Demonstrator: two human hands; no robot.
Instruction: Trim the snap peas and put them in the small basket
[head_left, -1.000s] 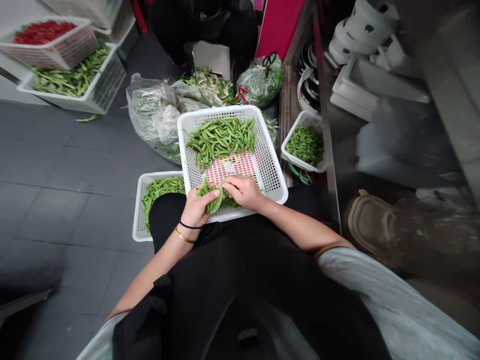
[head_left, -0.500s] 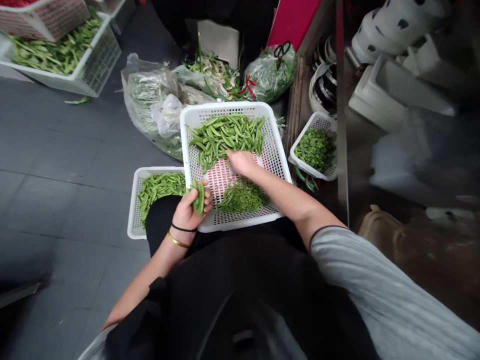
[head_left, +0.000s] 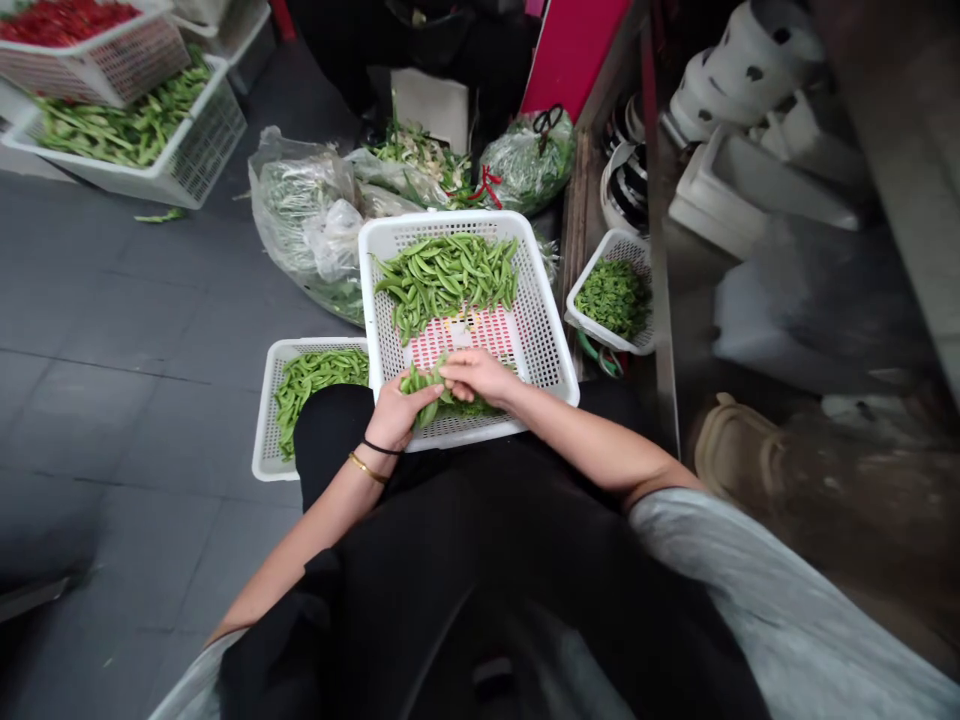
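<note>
A white perforated basket (head_left: 544,330) rests on my lap, with a heap of green pea pods (head_left: 444,275) at its far end and a small pile of green trimmings (head_left: 469,407) at the near end. My left hand (head_left: 394,415) is closed around a bunch of pea pods (head_left: 420,385) over the basket's near edge. Against that bunch my right hand (head_left: 480,375) pinches the end of one pod with its fingertips.
A lower white basket of pea pods (head_left: 307,385) sits by my left knee on the grey floor. Plastic bags of greens (head_left: 315,225) lie beyond. A small basket of green trimmings (head_left: 615,298) stands right. Baskets of beans (head_left: 127,130) and red chillies (head_left: 67,25) at far left.
My right hand has come back from the far pod heap to the near edge and joined my left hand, now pinching a pod.
</note>
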